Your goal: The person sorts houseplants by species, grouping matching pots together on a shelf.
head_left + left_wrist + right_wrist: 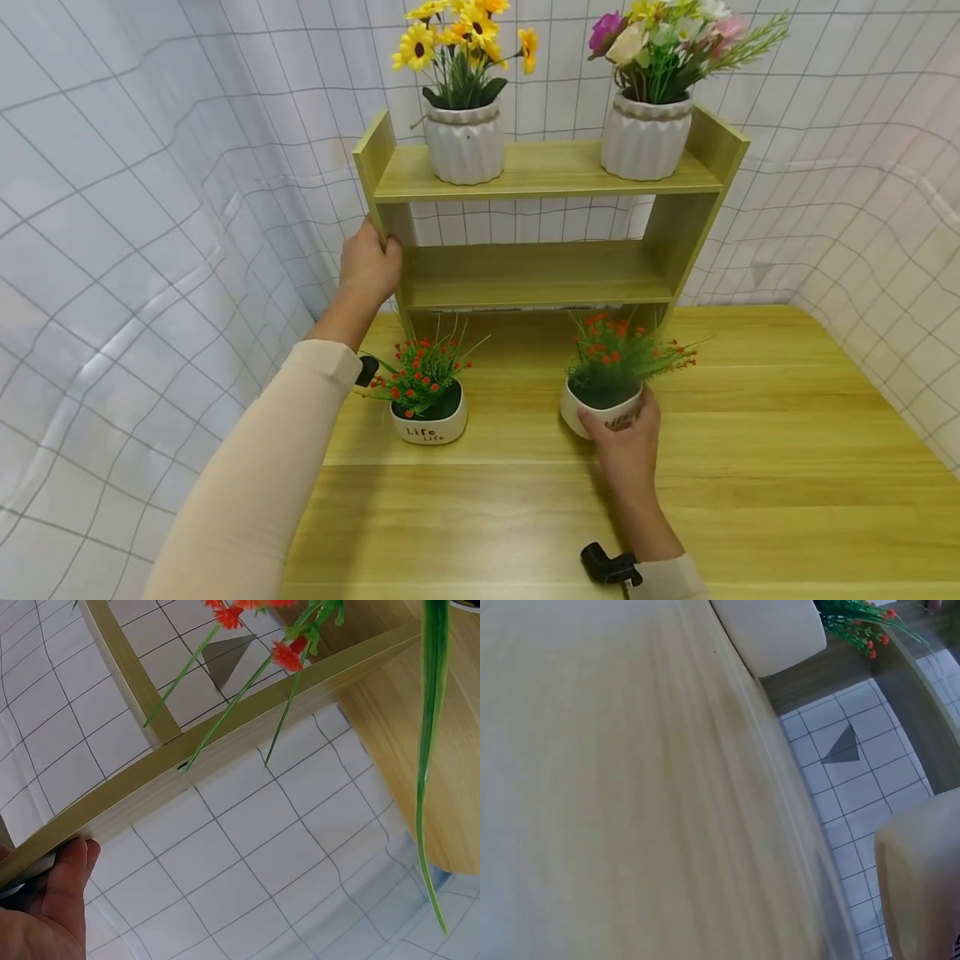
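My left hand (pixel 369 262) grips the left side panel of a wooden shelf (pixel 525 271); in the left wrist view its fingers (pixel 66 889) lie against that panel. In my right hand (pixel 628 442) is a small white flowerpot (pixel 577 412) with green grass and red flowers, marked "Life". This pot is held in front of the shelf's lower right; whether it touches the table cannot be told. A matching flowerpot (pixel 429 429) with red flowers stands on the table in front of the shelf's left side, below my left forearm.
On the top board stand two ribbed white vases, one with yellow flowers (pixel 465 142), the other with mixed flowers (pixel 647 137). The shelf stands at the back of the wooden table (pixel 765 467). White grid-patterned curtain (pixel 135 208) hangs behind and at both sides.
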Motion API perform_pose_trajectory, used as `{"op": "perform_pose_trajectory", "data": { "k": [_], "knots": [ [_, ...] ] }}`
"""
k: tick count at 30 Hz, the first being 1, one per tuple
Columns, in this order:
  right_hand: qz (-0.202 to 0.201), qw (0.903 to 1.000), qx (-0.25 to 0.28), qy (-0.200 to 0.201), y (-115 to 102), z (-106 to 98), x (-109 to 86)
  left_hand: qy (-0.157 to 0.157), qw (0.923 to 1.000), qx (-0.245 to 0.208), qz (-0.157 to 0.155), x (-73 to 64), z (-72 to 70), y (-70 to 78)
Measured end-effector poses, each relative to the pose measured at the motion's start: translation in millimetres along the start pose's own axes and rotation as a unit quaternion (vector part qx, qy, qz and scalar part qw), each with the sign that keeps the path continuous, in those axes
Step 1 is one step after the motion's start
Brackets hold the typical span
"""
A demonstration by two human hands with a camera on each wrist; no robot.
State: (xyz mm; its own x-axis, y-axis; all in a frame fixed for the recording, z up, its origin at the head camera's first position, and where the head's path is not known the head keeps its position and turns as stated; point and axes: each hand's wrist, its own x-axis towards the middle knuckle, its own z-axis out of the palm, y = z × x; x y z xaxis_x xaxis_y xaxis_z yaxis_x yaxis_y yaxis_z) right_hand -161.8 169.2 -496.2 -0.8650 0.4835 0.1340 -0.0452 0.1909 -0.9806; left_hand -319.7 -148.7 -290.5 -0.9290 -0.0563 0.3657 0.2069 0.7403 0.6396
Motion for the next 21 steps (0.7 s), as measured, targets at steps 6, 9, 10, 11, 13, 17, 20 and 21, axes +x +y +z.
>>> {"op": "perform_pose_trajectory", "data": {
  "k": [6, 9, 10, 11, 13, 17, 20, 21],
  "knots": [
    [-0.018, 0.9996, 0.020, -0.004, -11, -6, -2.4, -0.001, 1.0000, 0.000, -0.002, 0.1, -0.5, 0.2],
    [-0.030, 0.9991, 0.029, -0.002, -18, -10, -0.5, 0.001, 1.0000, 0.001, -0.001, 0.3, 0.0, 0.3],
    [-0.032, 0.9989, 0.033, -0.002, -21, -11, 0.4, 0.003, 1.0000, 0.001, -0.001, 0.3, 0.0, 0.1],
    [-0.035, 0.9987, 0.036, -0.003, -23, -12, 1.1, 0.005, 1.0000, 0.002, -0.001, 0.3, -0.1, 0.0],
    [-0.040, 0.9985, 0.036, -0.005, -29, -14, 2.4, 0.005, 1.0000, 0.001, 0.000, 0.2, -0.3, -0.2],
    [-0.065, 0.9975, 0.028, -0.006, -42, -18, 5.4, 0.003, 1.0000, -0.002, -0.002, 0.2, 0.1, -0.1],
    [-0.088, 0.9957, 0.027, -0.006, -49, -20, 10.3, 0.002, 1.0000, -0.003, -0.004, 0.2, 0.8, -0.3],
    [-0.096, 0.9950, 0.030, -0.006, -51, -21, 12.2, 0.002, 1.0000, -0.004, -0.005, 0.2, 0.9, -0.4]
  ]
}}
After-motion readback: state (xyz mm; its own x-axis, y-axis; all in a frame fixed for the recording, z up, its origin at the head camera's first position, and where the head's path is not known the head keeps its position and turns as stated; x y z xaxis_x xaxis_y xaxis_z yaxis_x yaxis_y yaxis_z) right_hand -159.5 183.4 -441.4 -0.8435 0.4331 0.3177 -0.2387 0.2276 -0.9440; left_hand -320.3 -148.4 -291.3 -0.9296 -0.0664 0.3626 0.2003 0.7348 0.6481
